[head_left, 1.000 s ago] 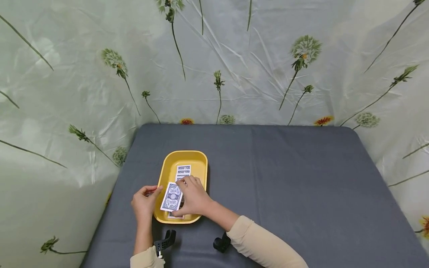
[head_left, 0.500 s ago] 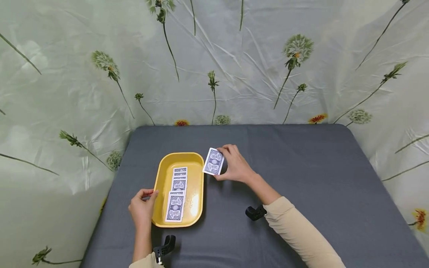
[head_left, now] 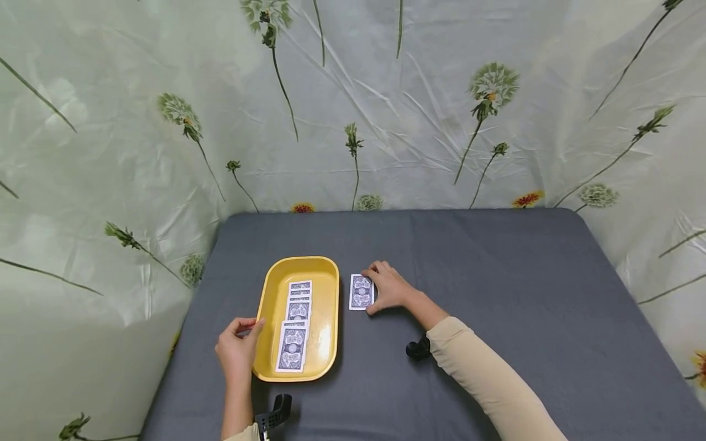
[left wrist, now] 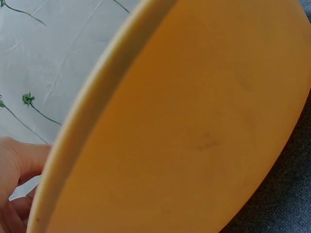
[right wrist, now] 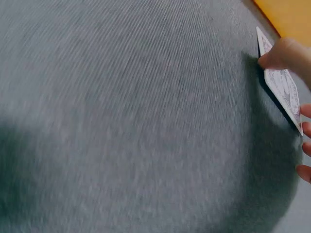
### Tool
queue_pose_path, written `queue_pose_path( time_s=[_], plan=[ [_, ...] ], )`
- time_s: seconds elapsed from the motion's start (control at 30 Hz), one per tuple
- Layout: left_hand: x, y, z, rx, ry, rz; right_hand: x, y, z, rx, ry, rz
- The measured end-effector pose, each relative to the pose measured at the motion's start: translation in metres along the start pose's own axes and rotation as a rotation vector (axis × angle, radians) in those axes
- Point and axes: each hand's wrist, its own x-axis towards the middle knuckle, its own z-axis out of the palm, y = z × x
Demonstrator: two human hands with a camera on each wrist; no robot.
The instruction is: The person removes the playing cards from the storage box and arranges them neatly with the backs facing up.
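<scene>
Playing card (head_left: 361, 293), blue-patterned back, white border

A screened corner, its kind of room unclear, is seen: below the fingers (head_left: 372, 270) a counter (head_left: 485, 245) is covered by grey cloth (head_left: 540, 318); beyond, it is enclosed by flower-printed sheeting (head_left: 419, 116).

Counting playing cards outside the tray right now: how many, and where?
1. The loose card is right of the yellow tray, its edges pinched by the right hand. Another could be hidden directly beneath it.
</scene>
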Motion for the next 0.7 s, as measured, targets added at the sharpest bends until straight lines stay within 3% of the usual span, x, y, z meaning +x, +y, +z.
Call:
queue_pose_path(
  time_s=[0.37,0.47,0.57,0.7],
  plan=[
    [0.000,-0.001,0.002,-0.001,0.017,-0.010,0.000,0.003,0.006,0.028,0.009,0.025],
    [0.000,-0.001,0.003,-0.007,0.010,-0.020,-0.001,0.000,0.006,0.039,0.090,0.057],
    [0.001,-0.001,0.004,-0.013,0.003,-0.033,0.001,-0.011,0.004,0.098,0.233,0.075],
    [0.000,-0.001,0.004,-0.016,0.005,-0.040,0.009,-0.036,0.001,0.157,0.352,0.016]
  ],
)
